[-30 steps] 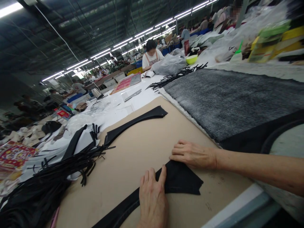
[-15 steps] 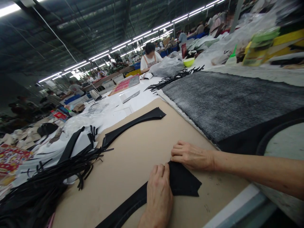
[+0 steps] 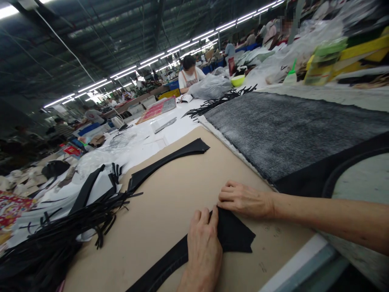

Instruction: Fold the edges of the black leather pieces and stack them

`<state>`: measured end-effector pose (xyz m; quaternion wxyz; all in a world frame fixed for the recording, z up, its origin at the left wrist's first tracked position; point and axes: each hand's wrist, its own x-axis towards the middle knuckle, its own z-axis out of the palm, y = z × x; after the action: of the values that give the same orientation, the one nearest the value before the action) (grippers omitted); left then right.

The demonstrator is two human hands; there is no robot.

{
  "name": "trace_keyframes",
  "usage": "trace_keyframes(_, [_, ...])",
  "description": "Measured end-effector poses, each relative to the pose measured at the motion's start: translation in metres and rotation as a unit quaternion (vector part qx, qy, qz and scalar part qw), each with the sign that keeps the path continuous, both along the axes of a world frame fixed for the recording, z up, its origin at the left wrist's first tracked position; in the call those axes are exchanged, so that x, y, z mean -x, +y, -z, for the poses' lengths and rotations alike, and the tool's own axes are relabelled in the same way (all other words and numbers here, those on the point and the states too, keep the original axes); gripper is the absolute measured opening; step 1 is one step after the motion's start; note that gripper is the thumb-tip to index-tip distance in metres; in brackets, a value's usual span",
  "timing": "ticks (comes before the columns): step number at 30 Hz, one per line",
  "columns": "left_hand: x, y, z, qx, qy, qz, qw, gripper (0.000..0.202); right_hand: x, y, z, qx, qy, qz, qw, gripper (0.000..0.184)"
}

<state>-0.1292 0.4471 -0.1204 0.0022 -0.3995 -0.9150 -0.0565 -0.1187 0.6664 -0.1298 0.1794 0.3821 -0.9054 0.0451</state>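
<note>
A curved black fabric piece [image 3: 235, 232] with a flared end lies on the tan board [image 3: 164, 194] right in front of me. My left hand [image 3: 204, 247] rests across it, with its fingers bent together at the upper edge. On that same edge, close beside the left fingertips, my right hand [image 3: 245, 199] pinches the material; its thumb is hidden. Farther up the board lies a second curved black strip [image 3: 167, 162], apart from both hands.
Thin black strips [image 3: 60, 239] are heaped at the left. A dark grey fuzzy sheet [image 3: 298, 129] covers the right side, next to a large curved black piece [image 3: 328, 178]. Behind are a plastic bag [image 3: 211, 86], a yellow-green bowl [image 3: 238, 80] and a seated person [image 3: 190, 75].
The view has shifted slightly. Both hands stay at the upper edge of the black fabric piece, and the left fingers have moved very little.
</note>
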Motion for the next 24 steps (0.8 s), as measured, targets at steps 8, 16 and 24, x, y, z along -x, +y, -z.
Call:
trace_keyframes(8, [-0.005,-0.006,0.016,0.014,0.122,0.055,0.991,0.064,-0.010,0.004,0.001,0.070,-0.067,0.010,0.995,0.029])
trace_keyframes(16, [-0.006,-0.012,0.036,-0.058,0.163,0.028,0.985,0.062,-0.015,0.003,-0.007,0.128,-0.147,0.061,0.979,0.047])
trace_keyframes(24, [-0.011,-0.011,0.025,-0.044,0.174,0.038,0.983,0.055,-0.021,-0.007,-0.008,0.066,-0.114,0.055,0.990,0.034])
